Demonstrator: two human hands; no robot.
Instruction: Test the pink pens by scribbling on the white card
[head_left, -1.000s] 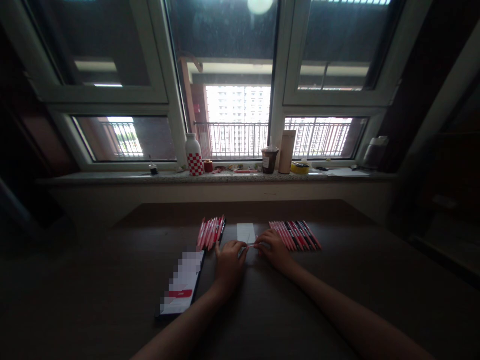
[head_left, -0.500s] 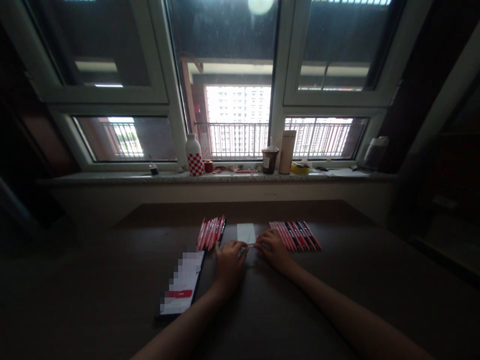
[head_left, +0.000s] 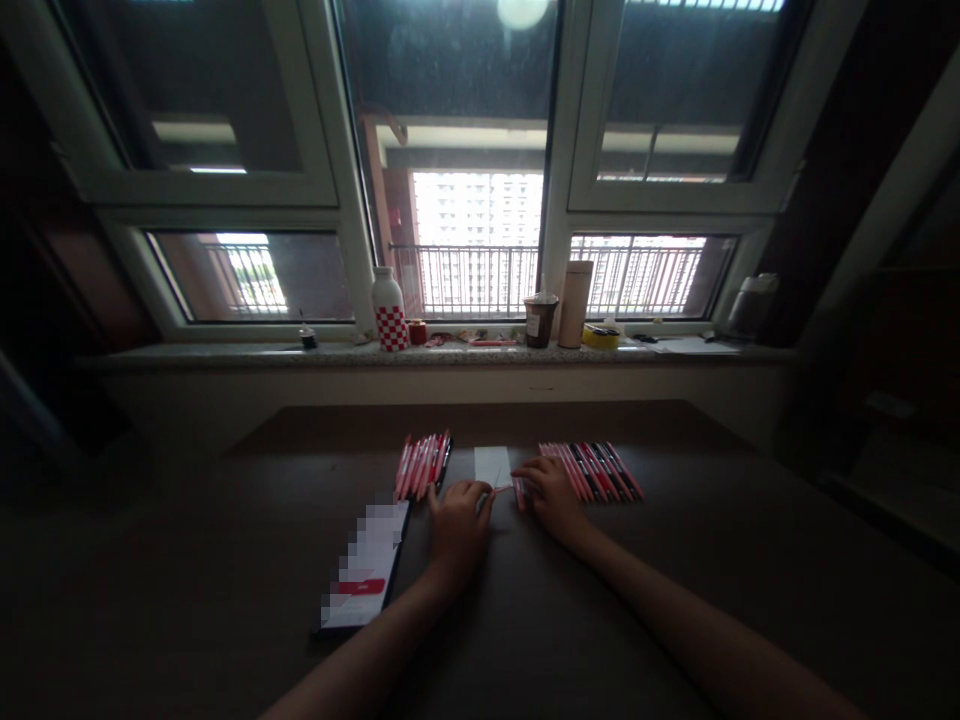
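Observation:
Just in front of a small white paper (head_left: 491,462), my left hand (head_left: 456,525) pinches a thin pink pen part (head_left: 501,489) between thumb and fingertips. Close by on the right, my right hand (head_left: 553,495) curls its fingers over a second short pink piece (head_left: 519,494), which looks like a pen barrel. A gap now lies between the fingertips of both hands. Beyond my left hand is a row of pink, red and black pens (head_left: 421,466). Another row of pens (head_left: 600,472) lies past my right hand, which hides part of its near end.
A phone (head_left: 367,565) with a lit, partly blurred screen lies left of my left forearm on the dark table (head_left: 562,640). On the windowsill (head_left: 465,355) stand a checkered bottle (head_left: 388,315), a drink cup (head_left: 539,322), a tan flask (head_left: 574,305) and yellow tape (head_left: 601,338).
My hands, which met on one pink piece, have come slightly apart. A pink part now slants under my right fingers, while a thin one stays in my left hand.

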